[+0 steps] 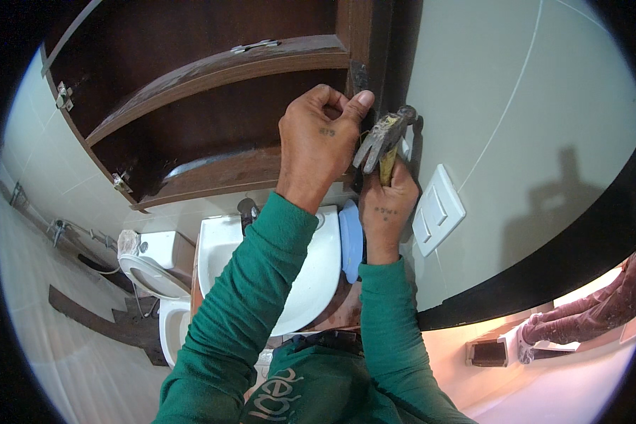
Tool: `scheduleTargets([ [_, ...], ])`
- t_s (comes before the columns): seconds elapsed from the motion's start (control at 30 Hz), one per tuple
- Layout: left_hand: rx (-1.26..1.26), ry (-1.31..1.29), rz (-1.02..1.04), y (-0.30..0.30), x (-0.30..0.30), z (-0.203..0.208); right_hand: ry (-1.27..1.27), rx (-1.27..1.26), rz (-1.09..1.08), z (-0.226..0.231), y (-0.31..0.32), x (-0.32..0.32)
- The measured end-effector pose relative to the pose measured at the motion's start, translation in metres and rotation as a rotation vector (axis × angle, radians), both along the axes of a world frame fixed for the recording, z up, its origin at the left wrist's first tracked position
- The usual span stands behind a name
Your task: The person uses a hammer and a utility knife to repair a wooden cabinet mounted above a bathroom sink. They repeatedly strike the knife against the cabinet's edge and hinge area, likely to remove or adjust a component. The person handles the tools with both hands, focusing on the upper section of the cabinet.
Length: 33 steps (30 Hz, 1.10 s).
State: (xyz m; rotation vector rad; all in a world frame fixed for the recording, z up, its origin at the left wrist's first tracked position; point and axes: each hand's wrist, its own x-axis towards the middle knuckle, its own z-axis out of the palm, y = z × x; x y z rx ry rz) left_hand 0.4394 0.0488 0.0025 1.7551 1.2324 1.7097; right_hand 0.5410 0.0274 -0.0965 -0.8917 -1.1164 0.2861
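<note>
My right hand [386, 212] is closed around the yellowish handle of a worn claw hammer [383, 136], its head raised close to the wall. Just left of it, my left hand [316, 145] pinches a dark, flat, blade-like tool [359, 76]. The tool's upper end lies against the side panel of a brown wooden cabinet [361, 32]; my fingers cover part of it, so its exact kind is unclear. The hammer head is next to my left thumb; whether it touches the tool cannot be seen.
A white pair of switches [438, 210] sits on the right wall. Below are a white washbasin [311, 297] with a dark faucet [247, 210], a blue plastic basin [350, 240] and a toilet [155, 272]. Open hinges [64, 97] line the cabinet's left edge. Another person's legs [586, 311] show at lower right.
</note>
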Motion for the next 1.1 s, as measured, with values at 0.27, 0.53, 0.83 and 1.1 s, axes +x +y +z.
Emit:
scheduleTargets([
  [0.27,0.044,0.022,0.043,-0.001,-0.001,0.015,-0.063,-0.017,-0.065,0.013,0.001,-0.001],
  [0.53,0.069,0.024,-0.022,0.004,0.0,0.0,0.044,-0.018,0.001,-0.004,0.002,0.0],
  [0.83,0.028,-0.033,-0.081,0.007,-0.005,-0.004,-0.057,0.0,-0.053,0.0,0.0,-0.001],
  [1.1,-0.012,0.084,0.02,-0.003,-0.003,0.011,0.037,-0.005,-0.009,0.001,0.003,-0.003],
])
